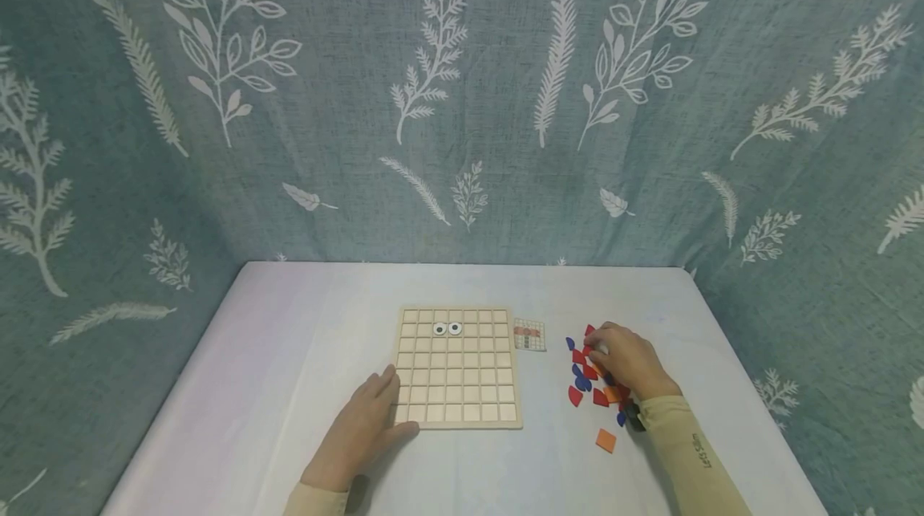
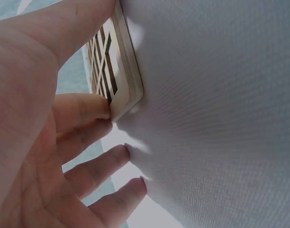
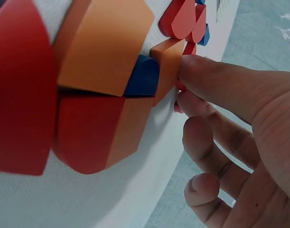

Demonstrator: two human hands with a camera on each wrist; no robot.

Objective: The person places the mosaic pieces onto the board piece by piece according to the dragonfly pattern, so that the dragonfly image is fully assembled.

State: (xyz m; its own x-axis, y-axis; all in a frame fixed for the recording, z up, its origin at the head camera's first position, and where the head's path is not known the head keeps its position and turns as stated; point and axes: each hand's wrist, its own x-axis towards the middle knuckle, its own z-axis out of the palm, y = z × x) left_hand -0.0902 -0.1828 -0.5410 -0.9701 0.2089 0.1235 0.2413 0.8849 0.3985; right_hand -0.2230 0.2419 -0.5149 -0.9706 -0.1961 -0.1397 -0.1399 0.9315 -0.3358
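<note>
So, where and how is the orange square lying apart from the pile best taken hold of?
Probably by pinching two opposite edges of the orange square, coming from above and the near side: it lies flat on the white tabletop, straight-sided and apart from the other pieces.

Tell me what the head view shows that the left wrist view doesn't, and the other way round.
Only the head view shows the right hand, the loose red, blue and orange pieces, the pattern card and the two eye discs.

Only the left wrist view shows the palm side of the left hand.

Both share that hand, the grid board, the white tabletop and the teal curtain.
</note>
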